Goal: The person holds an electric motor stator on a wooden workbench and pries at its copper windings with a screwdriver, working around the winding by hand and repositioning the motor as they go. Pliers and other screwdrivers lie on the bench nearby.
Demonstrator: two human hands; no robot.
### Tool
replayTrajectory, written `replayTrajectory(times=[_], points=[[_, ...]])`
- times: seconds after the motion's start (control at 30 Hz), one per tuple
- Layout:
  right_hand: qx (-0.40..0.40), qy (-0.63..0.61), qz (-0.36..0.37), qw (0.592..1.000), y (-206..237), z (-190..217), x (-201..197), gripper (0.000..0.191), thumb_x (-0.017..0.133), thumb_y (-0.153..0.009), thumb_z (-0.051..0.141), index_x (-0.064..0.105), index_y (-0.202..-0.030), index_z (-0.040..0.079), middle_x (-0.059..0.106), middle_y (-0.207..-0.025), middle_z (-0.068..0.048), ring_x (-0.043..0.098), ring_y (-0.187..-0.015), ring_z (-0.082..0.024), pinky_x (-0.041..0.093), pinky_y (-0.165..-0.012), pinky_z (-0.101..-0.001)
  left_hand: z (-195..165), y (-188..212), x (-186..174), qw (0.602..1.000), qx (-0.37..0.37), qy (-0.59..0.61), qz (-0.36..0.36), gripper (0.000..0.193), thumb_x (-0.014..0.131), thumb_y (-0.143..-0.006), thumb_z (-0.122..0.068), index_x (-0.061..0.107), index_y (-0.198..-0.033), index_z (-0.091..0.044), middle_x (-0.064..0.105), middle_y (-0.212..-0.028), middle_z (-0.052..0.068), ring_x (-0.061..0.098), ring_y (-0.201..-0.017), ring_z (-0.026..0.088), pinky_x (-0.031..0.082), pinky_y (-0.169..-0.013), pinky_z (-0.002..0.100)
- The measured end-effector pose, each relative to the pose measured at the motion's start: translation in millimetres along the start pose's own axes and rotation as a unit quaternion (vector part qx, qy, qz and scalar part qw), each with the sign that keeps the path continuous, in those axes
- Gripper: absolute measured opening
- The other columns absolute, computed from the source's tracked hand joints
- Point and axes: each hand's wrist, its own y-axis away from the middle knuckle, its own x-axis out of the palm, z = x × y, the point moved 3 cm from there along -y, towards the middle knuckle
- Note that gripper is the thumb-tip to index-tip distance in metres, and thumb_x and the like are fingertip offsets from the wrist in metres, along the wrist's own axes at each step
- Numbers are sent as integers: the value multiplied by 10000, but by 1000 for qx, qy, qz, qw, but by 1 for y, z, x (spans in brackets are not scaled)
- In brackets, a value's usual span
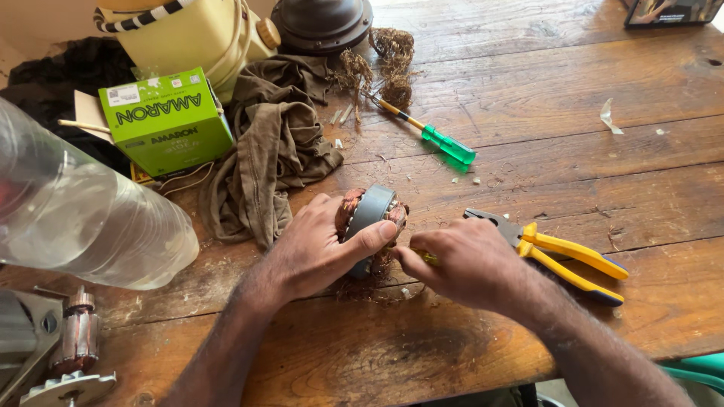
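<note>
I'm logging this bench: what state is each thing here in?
Left hand: gripping the motor stator, which stands on edge.
Right hand: closed on a small yellow-handled tool, mostly hidden.
Pliers: lying flat, unheld.
Green screwdriver: lying flat, unheld.
Cloth: crumpled.
Green box: closed.

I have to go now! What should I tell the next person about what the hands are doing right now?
Left hand: grips the motor stator, standing on edge on the wooden table, thumb across its grey core.
Right hand: fingers pinch a thin yellow-handled tool at the stator's copper winding; its tip is hidden.
Nearby: yellow-handled pliers just right of the right hand, green screwdriver further back, brown cloth to the left.
Done: loose copper wire lies under the stator.
Left: copper winding remains on the core.
</note>
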Motion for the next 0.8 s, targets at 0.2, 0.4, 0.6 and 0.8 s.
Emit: replayTrajectory(times=[0.2, 0.4, 0.6, 0.8], points=[[-24, -14, -87, 996, 6, 8, 4, 484, 497, -988, 480, 696, -724, 127, 649, -565, -86, 652, -591, -247, 549, -646, -471, -4, -2, 0, 994, 17, 52, -95, 796, 585, -780, -734, 667, -1203, -64, 660, -1172, 139, 618, -1139, 273, 484, -960, 416], [1, -15, -137, 990, 7, 7, 8, 480, 531, -994, 457, 661, -684, 114, 606, -533, -78, 631, -515, -245, 527, -575, -452, -2, -3, 3, 989, -19, 98, -109, 740, 541, -817, -698, 728, -1154, -67, 686, -1138, 140, 643, -1114, 252, 487, -969, 392], [-20, -20, -218, 975, 5, 8, 13, 408, 574, -994, 425, 661, -746, 113, 601, -488, -71, 606, -425, -234, 498, -462, -441, -2, -4, 7, 981, -46, 138, -129, 738, 558, -819, -683, 712, -1144, -39, 678, -1131, 150, 661, -1078, 254, 504, -947, 392], [-51, -26, -257, 965, -2, 1, 22, 394, 604, -995, 396, 667, -739, 104, 581, -440, -66, 569, -357, -215, 484, -402, -425, 0, -4, 11, 982, -63, 137, -117, 731, 586, -797, -682, 692, -1154, -53, 660, -1131, 146, 668, -1076, 249, 522, -942, 390]])
